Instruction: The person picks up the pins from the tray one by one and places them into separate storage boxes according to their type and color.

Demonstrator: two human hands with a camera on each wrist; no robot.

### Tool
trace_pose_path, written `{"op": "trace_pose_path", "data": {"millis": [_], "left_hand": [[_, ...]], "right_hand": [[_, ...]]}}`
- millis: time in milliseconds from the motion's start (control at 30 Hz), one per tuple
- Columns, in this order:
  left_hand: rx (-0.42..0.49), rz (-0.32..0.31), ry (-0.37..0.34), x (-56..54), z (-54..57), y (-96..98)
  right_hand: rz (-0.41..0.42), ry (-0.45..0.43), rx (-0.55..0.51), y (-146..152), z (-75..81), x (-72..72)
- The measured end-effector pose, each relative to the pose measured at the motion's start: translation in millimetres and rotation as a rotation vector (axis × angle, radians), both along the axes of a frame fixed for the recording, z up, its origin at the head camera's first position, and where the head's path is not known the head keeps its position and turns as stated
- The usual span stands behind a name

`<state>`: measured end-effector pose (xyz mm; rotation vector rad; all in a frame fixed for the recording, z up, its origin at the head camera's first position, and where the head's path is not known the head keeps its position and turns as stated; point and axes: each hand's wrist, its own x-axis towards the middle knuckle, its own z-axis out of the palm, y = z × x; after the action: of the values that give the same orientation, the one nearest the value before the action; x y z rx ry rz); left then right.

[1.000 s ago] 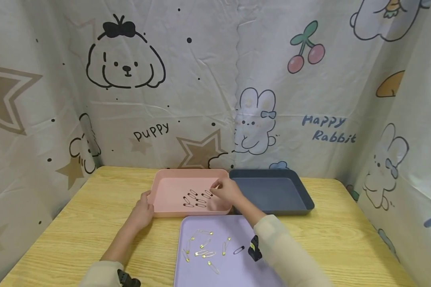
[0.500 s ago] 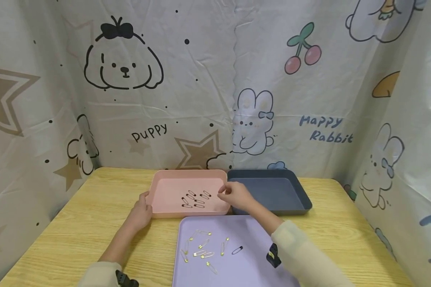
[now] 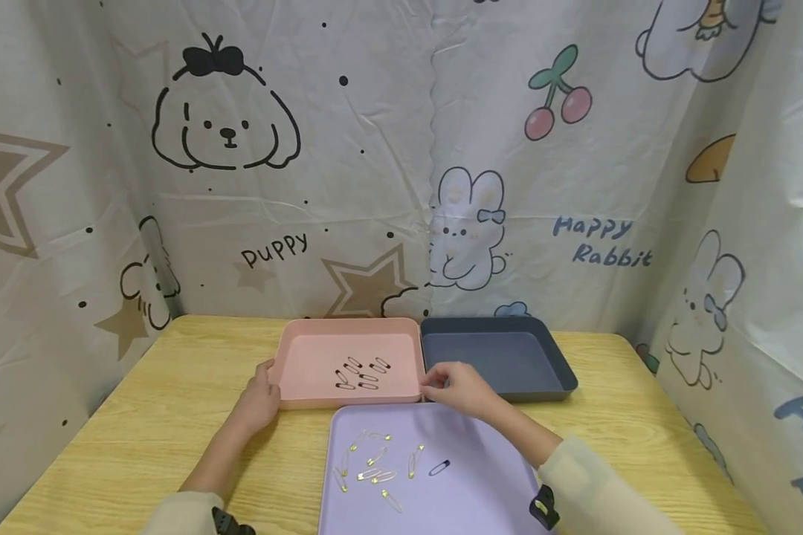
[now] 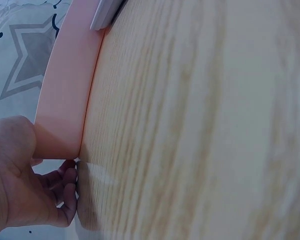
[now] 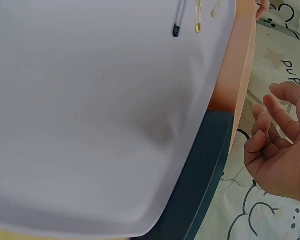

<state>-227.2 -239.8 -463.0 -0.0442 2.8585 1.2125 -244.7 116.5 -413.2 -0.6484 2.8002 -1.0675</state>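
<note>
My left hand (image 3: pixel 257 401) grips the left end of the pink tray (image 3: pixel 308 403); in the left wrist view its thumb side lies against the tray wall and the other fingers curl near the corner. Several black safety pins (image 3: pixel 368 377) lie inside that tray. My right hand (image 3: pixel 460 388), holding nothing, hovers over the gap between the pink tray and the dark blue tray (image 3: pixel 502 357), its fingers loosely bent in the right wrist view. In front stands the lilac tray (image 3: pixel 468 490) with several gold safety pins (image 3: pixel 377 475) and one black safety pin (image 3: pixel 439 468).
The pink and dark blue trays stand side by side at the back of the wooden table (image 3: pixel 174 416), with the lilac tray in front of them. A printed curtain (image 3: pixel 348 186) hangs close behind and along both sides.
My right hand has drawn away from the pins in the pink tray, moving right and toward me. My left hand keeps its hold on the tray's left end.
</note>
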Motion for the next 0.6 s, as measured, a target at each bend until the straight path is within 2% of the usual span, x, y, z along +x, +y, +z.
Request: {"op": "trace_pose_path", "data": {"millis": [367, 600], "left_hand": [[-0.017, -0.005, 0.014, 1.4, 1.5, 1.1], [-0.032, 0.000, 0.002, 0.9, 1.3, -0.2]], "right_hand": [[0.097, -0.023, 0.050, 28.3, -16.9, 31.4], [0.206, -0.017, 0.070, 46.8, -25.7, 40.8]]}}
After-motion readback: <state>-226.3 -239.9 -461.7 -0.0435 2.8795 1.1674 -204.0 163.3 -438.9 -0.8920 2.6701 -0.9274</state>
